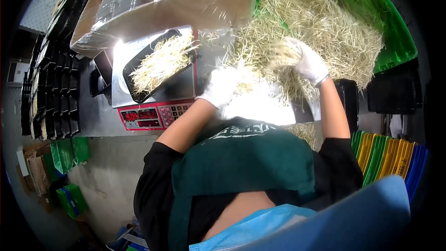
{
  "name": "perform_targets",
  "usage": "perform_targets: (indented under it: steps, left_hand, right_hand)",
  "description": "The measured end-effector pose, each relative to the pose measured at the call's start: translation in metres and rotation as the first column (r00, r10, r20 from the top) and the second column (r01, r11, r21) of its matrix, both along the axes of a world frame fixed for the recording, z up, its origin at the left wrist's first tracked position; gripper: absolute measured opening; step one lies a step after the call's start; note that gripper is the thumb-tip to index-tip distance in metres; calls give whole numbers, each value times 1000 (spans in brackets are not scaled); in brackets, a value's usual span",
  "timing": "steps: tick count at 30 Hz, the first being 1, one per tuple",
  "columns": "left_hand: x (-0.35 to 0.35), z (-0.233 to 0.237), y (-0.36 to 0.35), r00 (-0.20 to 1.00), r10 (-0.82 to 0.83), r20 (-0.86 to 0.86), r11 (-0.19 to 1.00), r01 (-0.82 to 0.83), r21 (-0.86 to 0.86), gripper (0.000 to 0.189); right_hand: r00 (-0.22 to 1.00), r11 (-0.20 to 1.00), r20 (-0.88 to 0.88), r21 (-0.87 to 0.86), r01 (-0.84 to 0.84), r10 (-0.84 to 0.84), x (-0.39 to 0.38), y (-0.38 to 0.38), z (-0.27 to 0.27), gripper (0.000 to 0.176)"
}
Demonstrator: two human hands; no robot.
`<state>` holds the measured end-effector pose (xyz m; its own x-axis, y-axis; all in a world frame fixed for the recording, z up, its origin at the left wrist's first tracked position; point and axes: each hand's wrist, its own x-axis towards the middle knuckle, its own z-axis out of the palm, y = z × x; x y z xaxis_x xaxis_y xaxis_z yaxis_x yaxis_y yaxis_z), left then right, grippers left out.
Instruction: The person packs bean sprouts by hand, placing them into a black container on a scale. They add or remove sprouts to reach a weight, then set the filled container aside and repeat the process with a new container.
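Note:
My left hand (219,86), in a white glove, is low over the bright metal worktop beside the scale. Glare washes out its fingers, which touch some pale bean sprouts (247,78). My right hand (310,62), also gloved in white, is curled around a bunch of bean sprouts (284,54) at the near edge of the large heap (320,23). That bunch looks smeared by motion. Left of my hands, a black plastic tray (139,94) filled with bean sprouts (162,62) sits tilted across the platform of a red digital scale (155,115), whose display is lit.
A big green crate (400,49) holds the heap and spills sprouts onto the worktop. Behind the scale stands a plastic-lined cardboard box (162,16). Stacked black trays (58,83) rise at left; more black trays (392,93) and colored crates (385,155) are at right.

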<state>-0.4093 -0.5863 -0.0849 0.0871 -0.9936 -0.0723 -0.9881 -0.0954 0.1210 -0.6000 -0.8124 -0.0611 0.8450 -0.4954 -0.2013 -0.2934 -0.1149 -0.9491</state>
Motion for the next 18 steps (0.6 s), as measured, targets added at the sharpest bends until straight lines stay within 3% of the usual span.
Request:
perform_targets:
  steps: [2, 3, 4, 5, 6, 7, 8, 9, 10, 11, 12, 14, 15, 16, 17, 18]
  left_hand:
    - [-15, -21, -3, 977, -72, 199, 896, 151, -418, 68]
    - [-16, -31, -2, 978, -71, 199, 896, 150, -419, 68]
    - [-15, -34, -2, 965, 63, 255, 865, 75, -497, 66]
    - [-15, -38, -1, 933, 200, 298, 819, 8, -574, 64]
    - [-12, -40, 5, 931, 207, 299, 817, 3, -576, 64]
    - [-10, -35, 17, 964, 230, 131, 966, -210, -151, 63]
    - [-8, -34, 25, 946, 324, -19, 893, -299, 336, 63]
    - [-9, -35, 27, 943, 332, -21, 888, -305, 343, 63]
    - [-11, -40, 30, 954, 266, -137, 924, -212, 318, 55]
    - [-13, -40, 33, 950, 192, -247, 954, -122, 274, 49]
    - [-14, -39, 30, 950, 197, -241, 955, -130, 268, 49]
    - [-19, -29, 21, 956, 211, -206, 957, -160, 242, 34]
    - [-22, -29, 27, 924, 280, -260, 954, -238, 180, 20]
    - [-22, -19, 34, 920, 293, -261, 951, -251, 182, 20]
    - [-19, 2, 44, 954, 217, -209, 971, -189, 145, 15]
    - [-13, 23, 54, 979, 139, -152, 986, -122, 115, 12]
  right_hand:
    - [974, 925, -192, -378, 41, -121, 24, 28, 15, 65]
    - [972, 952, -223, -307, 4, -76, 37, 42, 14, 72]
    - [986, 985, -33, -45, -165, 164, 50, 45, 1, 79]
    - [946, 950, -288, -222, -218, 150, 46, 45, -4, 87]
    - [852, 875, -517, -374, -309, 80, 39, 42, -7, 94]
    - [889, 816, -449, -477, -325, 91, 30, 36, -14, 107]
    - [894, 812, -422, -465, -353, 147, 24, 24, -13, 115]
    - [943, 878, -306, -407, -251, 128, 24, 19, -19, 118]
    - [977, 932, -193, -328, -153, 92, 25, 19, -22, 122]
    - [959, 864, -274, -465, -191, 65, 36, 24, -33, 123]
    - [928, 801, -370, -546, -245, 31, 47, 36, -49, 128]
    - [876, 625, -480, -697, -350, -45, 60, 101, -29, 128]
    - [907, 531, -413, -788, -313, -78, 56, 126, -32, 124]
    - [934, 427, -344, -862, -273, -97, 53, 140, -44, 120]
    - [936, 341, -312, -908, -244, -162, 55, 141, -62, 108]
    - [938, 341, -314, -906, -249, -149, 58, 135, -62, 108]
